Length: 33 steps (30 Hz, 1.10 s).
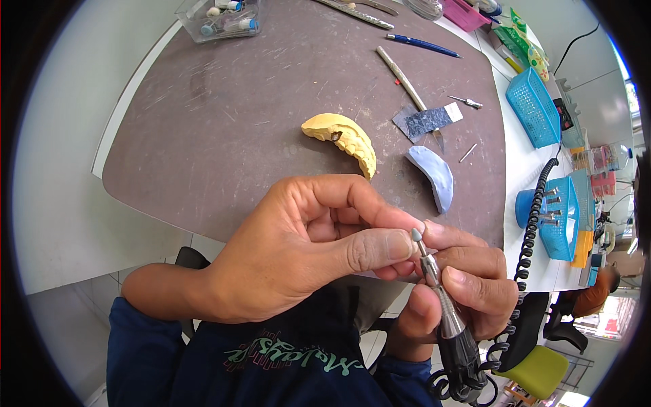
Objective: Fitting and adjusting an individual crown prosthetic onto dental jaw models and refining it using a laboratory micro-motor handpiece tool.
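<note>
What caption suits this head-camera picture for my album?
Left hand beside the grey tip of a handpiece held in the right hand, a yellow dental model on the brown surface beyond.

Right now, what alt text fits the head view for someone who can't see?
A person's right fingers hold a corded handpiece, with the left fingers beside its grey tip. Beyond, a yellow dental cast and a curved blue piece lie on a brown work surface.

Handpiece (450, 320) — glossy metal front; yellow model (348, 134) — matt, plaster-like; brown mat (224, 129) scratched.
</note>
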### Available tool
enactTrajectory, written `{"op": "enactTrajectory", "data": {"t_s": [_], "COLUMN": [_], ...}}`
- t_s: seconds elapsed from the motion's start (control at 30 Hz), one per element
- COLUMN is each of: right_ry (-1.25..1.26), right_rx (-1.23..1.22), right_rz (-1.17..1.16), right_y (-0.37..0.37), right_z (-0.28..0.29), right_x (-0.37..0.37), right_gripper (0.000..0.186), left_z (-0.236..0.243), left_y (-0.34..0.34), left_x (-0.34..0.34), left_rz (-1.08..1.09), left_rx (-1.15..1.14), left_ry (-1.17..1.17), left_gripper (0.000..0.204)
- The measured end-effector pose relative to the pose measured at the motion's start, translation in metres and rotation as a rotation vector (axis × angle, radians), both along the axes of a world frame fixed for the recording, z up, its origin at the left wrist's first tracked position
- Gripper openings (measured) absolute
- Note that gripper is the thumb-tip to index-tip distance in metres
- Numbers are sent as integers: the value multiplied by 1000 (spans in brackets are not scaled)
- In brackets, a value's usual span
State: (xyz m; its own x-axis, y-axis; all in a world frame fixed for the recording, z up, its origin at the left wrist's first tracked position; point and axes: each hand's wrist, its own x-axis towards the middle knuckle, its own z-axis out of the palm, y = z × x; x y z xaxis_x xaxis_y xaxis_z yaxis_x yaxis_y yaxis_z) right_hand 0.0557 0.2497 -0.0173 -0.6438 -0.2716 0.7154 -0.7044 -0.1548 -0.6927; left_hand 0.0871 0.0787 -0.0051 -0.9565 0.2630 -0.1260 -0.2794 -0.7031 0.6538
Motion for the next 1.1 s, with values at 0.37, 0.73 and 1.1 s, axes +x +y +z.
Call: {"op": "enactTrajectory", "data": {"t_s": [0.37,0.73,1.1], "right_ry": [48,77,83], "right_rx": [-22,41,38], "right_rz": [-20,-8,-21], "right_y": [-3,-3,-3], "right_z": [-3,1,0], "right_x": [-2,-2,-3], "right_gripper": [37,37,36], "left_z": [3,-2,-1], "left_y": [1,0,2], "left_x": [-1,1,0], "left_rz": [4,9,18], "left_rx": [13,3,33], "left_ry": [-29,1,9], "left_gripper": [13,12,11]}}
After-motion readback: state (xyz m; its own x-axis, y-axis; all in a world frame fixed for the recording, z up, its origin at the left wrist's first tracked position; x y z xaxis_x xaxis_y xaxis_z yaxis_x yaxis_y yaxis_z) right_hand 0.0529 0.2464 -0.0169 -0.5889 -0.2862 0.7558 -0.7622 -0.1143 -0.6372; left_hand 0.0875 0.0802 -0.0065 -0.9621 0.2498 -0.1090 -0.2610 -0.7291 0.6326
